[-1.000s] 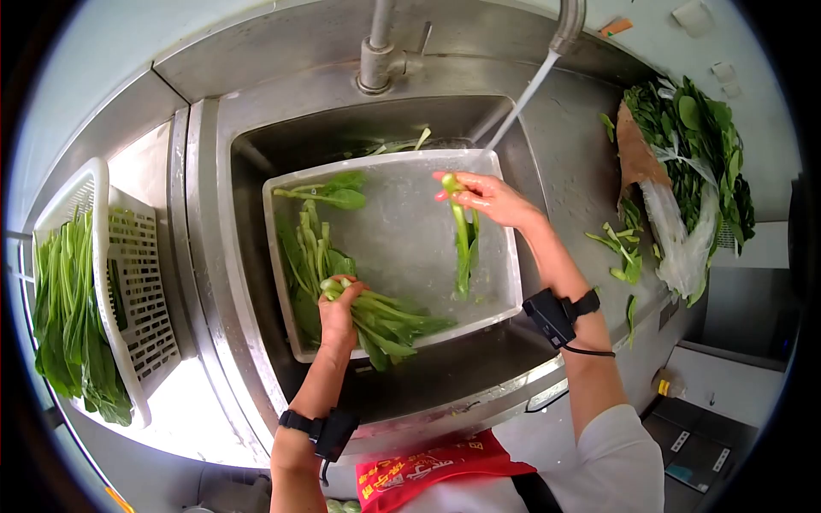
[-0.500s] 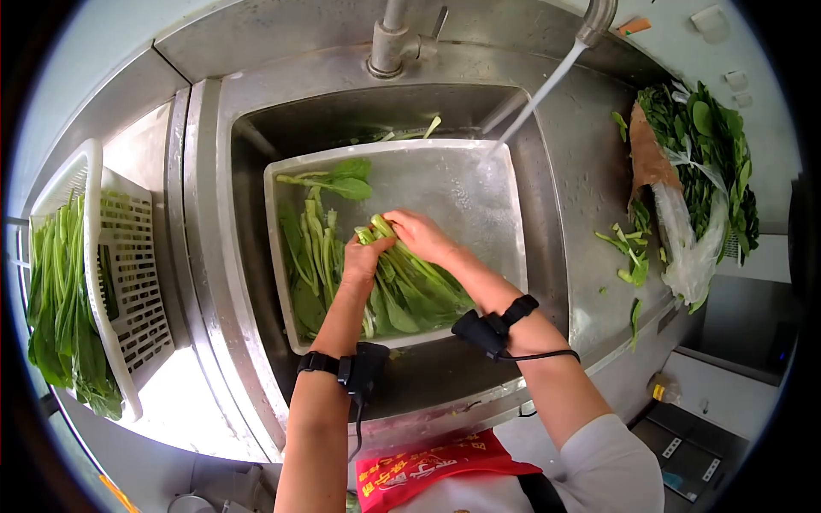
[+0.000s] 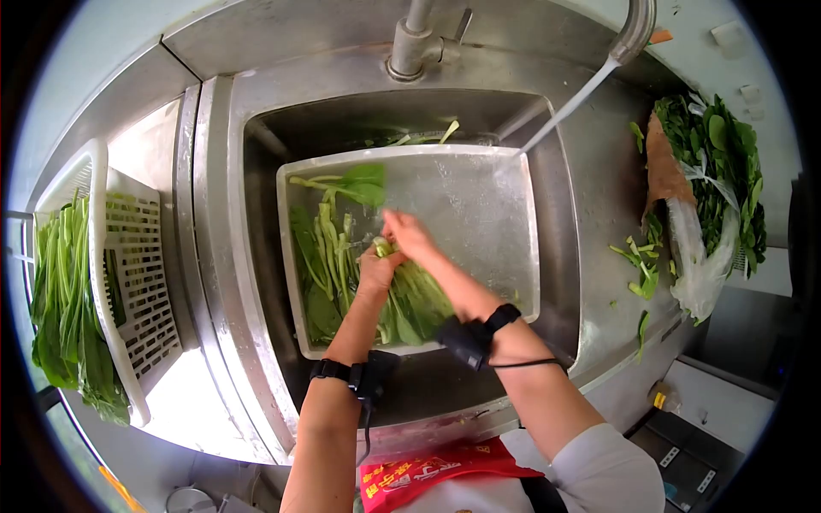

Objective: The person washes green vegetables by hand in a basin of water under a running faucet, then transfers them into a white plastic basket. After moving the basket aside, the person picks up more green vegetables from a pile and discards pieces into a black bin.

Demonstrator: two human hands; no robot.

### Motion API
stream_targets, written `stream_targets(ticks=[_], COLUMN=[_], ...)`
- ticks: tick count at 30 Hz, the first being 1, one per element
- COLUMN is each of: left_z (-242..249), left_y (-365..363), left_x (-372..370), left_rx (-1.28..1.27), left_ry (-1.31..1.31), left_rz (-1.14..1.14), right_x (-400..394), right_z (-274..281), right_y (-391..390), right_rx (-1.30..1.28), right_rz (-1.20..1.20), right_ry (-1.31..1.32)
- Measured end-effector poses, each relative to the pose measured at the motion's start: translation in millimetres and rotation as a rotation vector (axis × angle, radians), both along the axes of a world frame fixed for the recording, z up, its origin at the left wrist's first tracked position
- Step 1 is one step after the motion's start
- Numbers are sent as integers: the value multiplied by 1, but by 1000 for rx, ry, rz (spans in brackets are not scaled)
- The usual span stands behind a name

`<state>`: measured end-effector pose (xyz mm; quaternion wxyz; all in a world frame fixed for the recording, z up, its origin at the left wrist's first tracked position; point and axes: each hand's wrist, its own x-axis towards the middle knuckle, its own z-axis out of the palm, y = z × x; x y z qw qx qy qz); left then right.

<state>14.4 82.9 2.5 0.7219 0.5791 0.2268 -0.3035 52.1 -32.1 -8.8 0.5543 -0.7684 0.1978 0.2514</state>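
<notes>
Clasping leafy greens (image 3: 417, 297) with the left hand (image 3: 376, 268), over the tub (image 3: 535, 231). Cannot tell the grip of the right hand (image 3: 409, 236), just beside.

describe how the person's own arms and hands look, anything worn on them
Both hands, left and right, are bare. Each forearm carries a black strap with a dark boxy device and a thin black cable. A short white sleeve shows on the right arm.
</notes>
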Motion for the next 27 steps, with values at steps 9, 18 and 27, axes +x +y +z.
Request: stream_targets(ticks=[9, 18, 27], left_z=[10, 12, 65], left_y=[9, -13, -34], left_x=[7, -19, -11], left_rx=[-363, -107, -214], left_ry=[143, 363, -169], left_rz=[284, 10, -134], right_x=[-48, -93, -76], right_z=[19, -14, 54], right_y=[-59, -51, -51], right_rx=[105, 182, 754], right_rz=[505, 152, -309], right_ry=[27, 26, -159])
